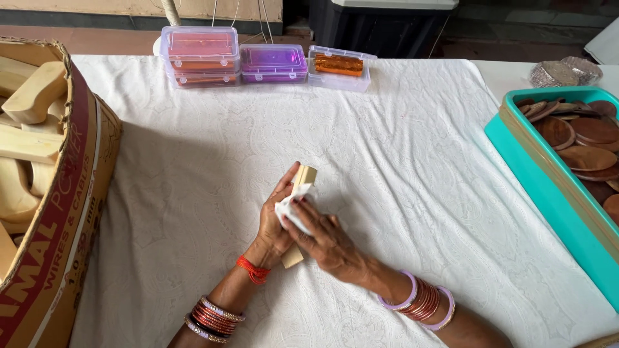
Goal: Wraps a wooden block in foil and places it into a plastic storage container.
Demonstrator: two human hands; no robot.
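My left hand (274, 216) grips a pale wooden block (305, 174), held upright over the white tablecloth (400, 148) in the middle of the head view. My right hand (325, 238) presses a small white cloth or paper (293, 205) against the side of the block. The lower end of the block (291, 258) shows below my hands. Both wrists wear bangles, and a red thread is tied on the left wrist.
A cardboard box (71, 212) full of pale wooden pieces stands at the left. Three clear plastic cases (271, 64) sit along the far edge. At the right, a teal tray (548, 193) holds several brown wooden discs.
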